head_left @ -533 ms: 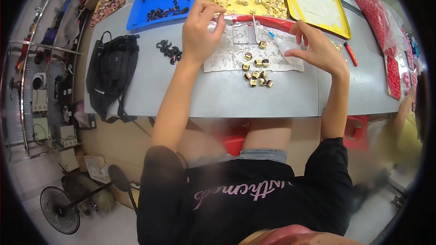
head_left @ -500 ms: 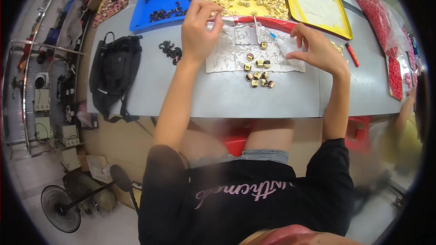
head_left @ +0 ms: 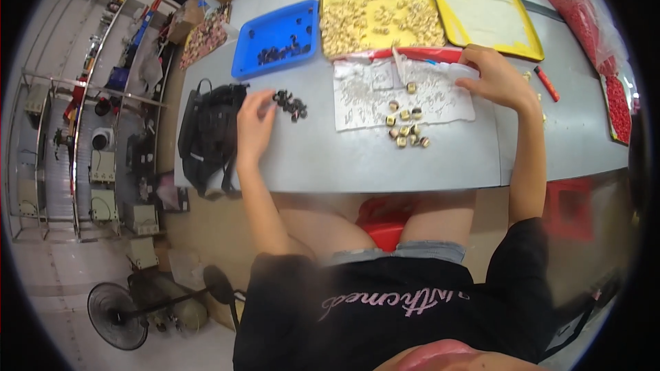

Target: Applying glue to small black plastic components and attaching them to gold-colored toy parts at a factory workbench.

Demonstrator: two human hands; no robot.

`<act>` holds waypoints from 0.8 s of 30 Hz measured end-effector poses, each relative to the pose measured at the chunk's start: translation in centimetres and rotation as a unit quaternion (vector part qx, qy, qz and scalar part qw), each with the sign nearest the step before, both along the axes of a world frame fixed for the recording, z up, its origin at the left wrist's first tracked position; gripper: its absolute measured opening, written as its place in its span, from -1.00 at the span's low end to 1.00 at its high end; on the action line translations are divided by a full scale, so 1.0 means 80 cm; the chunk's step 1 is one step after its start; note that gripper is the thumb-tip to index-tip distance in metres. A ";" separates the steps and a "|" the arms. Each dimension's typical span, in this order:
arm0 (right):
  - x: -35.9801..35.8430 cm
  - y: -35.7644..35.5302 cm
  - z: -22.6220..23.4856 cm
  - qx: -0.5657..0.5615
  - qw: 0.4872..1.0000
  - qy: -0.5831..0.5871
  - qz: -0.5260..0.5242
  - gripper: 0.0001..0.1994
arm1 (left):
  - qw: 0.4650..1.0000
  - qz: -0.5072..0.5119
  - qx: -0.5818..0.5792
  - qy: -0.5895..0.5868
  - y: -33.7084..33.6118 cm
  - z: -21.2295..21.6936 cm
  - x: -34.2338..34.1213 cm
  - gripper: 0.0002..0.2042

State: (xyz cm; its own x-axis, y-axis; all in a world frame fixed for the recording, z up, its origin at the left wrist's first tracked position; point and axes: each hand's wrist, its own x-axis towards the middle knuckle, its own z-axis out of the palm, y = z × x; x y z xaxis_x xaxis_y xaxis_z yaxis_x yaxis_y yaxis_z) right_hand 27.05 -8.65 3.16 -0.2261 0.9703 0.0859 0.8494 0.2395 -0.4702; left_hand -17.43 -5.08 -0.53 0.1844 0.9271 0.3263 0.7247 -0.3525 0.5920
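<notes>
My left hand (head_left: 255,126) hovers over the grey table (head_left: 357,158), fingers spread, its tips just left of a small heap of black parts (head_left: 290,104). It holds nothing that I can see. My right hand (head_left: 496,80) rests at the right end of a white printed sheet (head_left: 399,93), fingers curled near the sheet's corner; whether they pinch anything is hidden. Several small brass pieces (head_left: 405,132) lie on the sheet and just below it, between my two hands.
A blue tray (head_left: 275,40) with black parts, a yellow tray (head_left: 375,14) full of brass pieces and a second yellow tray (head_left: 485,14) line the far edge. A black bag (head_left: 206,134) sits at the left end. Red bagged parts (head_left: 615,89) lie right.
My left hand has dropped from the yellow tray's near edge down and left to the black parts. My right hand has stayed at the sheet's right end.
</notes>
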 end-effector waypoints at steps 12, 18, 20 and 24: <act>-0.037 0.015 -0.017 0.171 0.972 0.157 0.023 -0.77 | 0.996 -0.032 0.081 0.026 0.010 -0.023 -0.027 -0.90; -0.045 0.019 -0.020 0.162 0.963 0.214 -0.019 -0.79 | 0.996 -0.009 0.092 -0.003 0.013 -0.015 -0.010 -0.91; -0.041 0.025 -0.028 0.181 0.958 0.220 -0.020 -0.79 | 0.995 0.000 0.096 -0.024 0.017 -0.006 -0.002 -0.91; -0.038 0.029 -0.033 0.173 0.942 0.287 -0.023 -0.79 | 0.986 -0.001 0.085 -0.146 0.019 0.030 0.045 -0.91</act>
